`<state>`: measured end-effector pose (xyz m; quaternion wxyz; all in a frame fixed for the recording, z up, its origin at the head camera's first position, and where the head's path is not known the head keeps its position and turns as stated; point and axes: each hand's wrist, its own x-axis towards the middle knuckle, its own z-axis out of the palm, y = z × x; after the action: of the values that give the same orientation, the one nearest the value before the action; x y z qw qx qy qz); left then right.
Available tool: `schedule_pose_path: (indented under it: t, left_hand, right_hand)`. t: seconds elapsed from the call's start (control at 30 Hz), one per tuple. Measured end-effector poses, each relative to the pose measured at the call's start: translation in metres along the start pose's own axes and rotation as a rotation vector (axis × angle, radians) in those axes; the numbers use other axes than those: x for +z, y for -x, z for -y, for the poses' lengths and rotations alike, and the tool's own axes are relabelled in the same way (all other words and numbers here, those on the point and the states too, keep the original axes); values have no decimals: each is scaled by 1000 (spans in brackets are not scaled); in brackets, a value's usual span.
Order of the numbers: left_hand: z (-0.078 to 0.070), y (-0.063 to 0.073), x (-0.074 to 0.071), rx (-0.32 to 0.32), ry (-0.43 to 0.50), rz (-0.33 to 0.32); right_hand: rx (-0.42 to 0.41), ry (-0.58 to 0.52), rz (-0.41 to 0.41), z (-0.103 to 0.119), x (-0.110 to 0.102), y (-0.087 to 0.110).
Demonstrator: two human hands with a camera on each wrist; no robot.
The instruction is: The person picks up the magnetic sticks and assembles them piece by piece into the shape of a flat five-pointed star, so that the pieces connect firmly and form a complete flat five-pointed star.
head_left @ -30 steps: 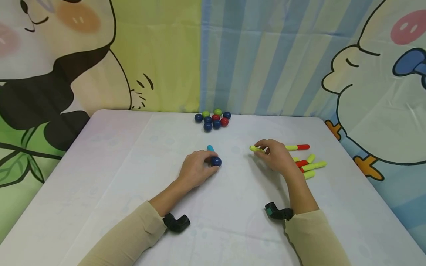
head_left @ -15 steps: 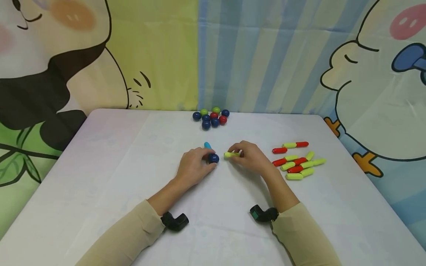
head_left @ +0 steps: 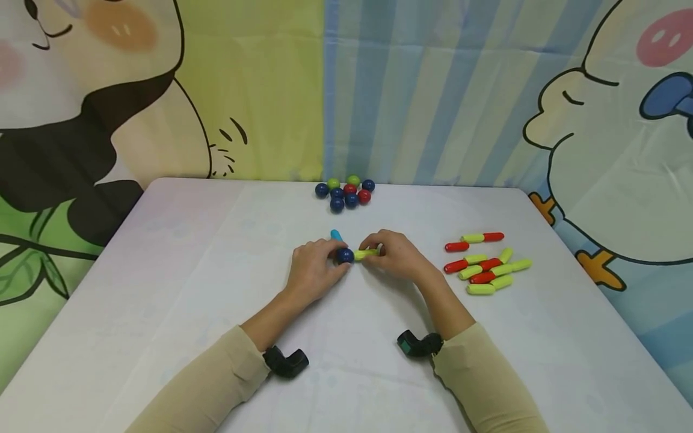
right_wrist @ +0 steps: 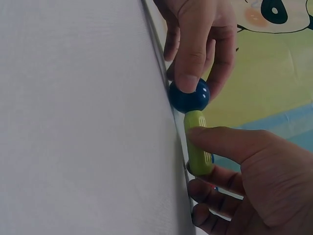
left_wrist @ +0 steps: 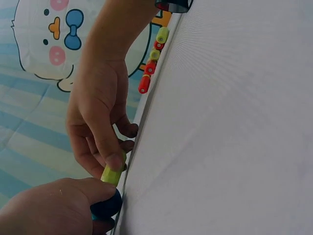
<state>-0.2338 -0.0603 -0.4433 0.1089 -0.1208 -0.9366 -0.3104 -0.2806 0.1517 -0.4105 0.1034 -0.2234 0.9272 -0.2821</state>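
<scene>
In the head view my left hand [head_left: 311, 270] grips a dark blue ball [head_left: 344, 256] between thumb and fingers, low over the table. A light blue stick [head_left: 336, 235] juts out behind that ball. My right hand [head_left: 397, 255] pinches a yellow-green stick [head_left: 366, 255] from the right side. The stick's left end meets the ball. The right wrist view shows the yellow-green stick [right_wrist: 198, 147] lined up with the blue ball [right_wrist: 190, 96], end against its surface. In the left wrist view, left fingers partly hide the ball [left_wrist: 107, 205].
Several blue, red and green balls [head_left: 351, 199] cluster at the table's far edge. To the right lie several red and yellow-green sticks [head_left: 482, 275], some joined end to end. The white table [head_left: 216, 240] ends at a printed cloth backdrop [head_left: 422, 90].
My right hand has carried the yellow-green stick leftward, away from the sticks on the right, until its end meets the blue ball. My left hand has stayed nearly in place, holding the ball.
</scene>
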Motion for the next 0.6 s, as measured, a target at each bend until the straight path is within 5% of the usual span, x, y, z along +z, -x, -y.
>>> schedule_pose_path:
  t: [0.6]
  left_hand:
    - [2,-1,1,-9,-8,-42]
  right_hand:
    - [54,-134,14,-9,-3,-2]
